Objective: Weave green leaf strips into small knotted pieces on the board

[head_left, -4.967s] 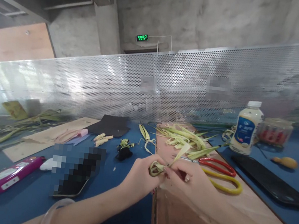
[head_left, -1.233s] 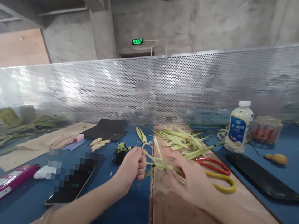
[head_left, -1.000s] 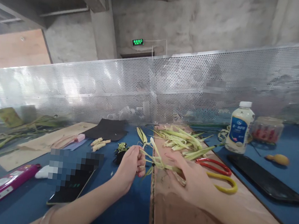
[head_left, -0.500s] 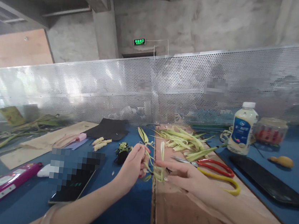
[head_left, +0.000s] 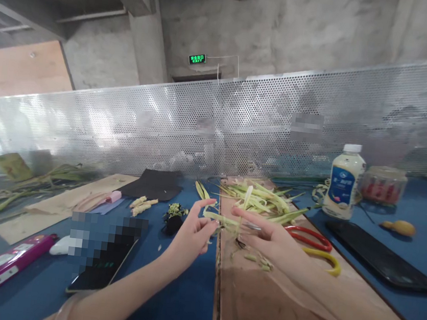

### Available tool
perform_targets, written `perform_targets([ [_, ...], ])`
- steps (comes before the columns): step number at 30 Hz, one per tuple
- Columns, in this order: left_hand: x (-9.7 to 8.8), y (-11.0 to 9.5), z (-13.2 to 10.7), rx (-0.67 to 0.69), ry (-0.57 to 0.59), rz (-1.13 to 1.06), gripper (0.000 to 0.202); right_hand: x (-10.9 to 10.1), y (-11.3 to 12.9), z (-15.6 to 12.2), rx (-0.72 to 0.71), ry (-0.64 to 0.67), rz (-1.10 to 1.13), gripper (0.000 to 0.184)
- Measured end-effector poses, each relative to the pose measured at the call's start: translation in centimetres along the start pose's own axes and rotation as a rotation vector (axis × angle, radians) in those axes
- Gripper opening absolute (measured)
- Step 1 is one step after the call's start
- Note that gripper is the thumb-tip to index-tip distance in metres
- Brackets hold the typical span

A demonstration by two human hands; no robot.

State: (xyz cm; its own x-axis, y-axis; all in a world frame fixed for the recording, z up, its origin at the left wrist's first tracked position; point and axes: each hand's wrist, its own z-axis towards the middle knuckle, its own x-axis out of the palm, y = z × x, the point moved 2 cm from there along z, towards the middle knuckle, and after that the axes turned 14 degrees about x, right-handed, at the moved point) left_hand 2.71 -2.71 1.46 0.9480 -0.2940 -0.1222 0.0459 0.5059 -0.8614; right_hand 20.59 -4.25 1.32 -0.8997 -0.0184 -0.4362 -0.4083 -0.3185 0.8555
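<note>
- A perforated metal screen [head_left: 87, 120] stands behind a blue table [head_left: 177, 310];
- a brown board [head_left: 276, 316] lies on the table, bearing a leaf pile [head_left: 266, 199] and scissors [head_left: 318, 253];
- the left hand [head_left: 192, 232] and right hand [head_left: 272, 238] hover at the board's left edge, fingers half spread;
- a pale leaf strip [head_left: 224, 219] spans between them; the left hand pinches its end; the right hand's grip cannot be told.

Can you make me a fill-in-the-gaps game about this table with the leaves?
The left hand and the right hand both touch a thin leaf strip, pale ____ in colour.
The metal scissors beside the right hand have one red handle and one ____ handle.
The white plastic bottle has a ____ label.
Missing words: green, yellow, blue.
</note>
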Motion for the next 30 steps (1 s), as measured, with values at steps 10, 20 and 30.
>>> perform_targets([
  [10, -0.2, 1.0, 0.2, -0.021, 0.042, 0.020, 0.029, -0.2, -0.6, 0.6, 0.145, 0.122, 0.212, 0.050],
  [20, 0.1, 1.5, 0.4, -0.154, 0.003, 0.016, 0.021, 0.1, 0.6, -0.1, 0.097, 0.104, 0.087, 0.053],
  [30, 0.8, 0.8, -0.3, -0.190, 0.115, -0.088, 0.035, 0.7, 1.5, -1.4, -0.161, -0.052, -0.247, 0.050],
])
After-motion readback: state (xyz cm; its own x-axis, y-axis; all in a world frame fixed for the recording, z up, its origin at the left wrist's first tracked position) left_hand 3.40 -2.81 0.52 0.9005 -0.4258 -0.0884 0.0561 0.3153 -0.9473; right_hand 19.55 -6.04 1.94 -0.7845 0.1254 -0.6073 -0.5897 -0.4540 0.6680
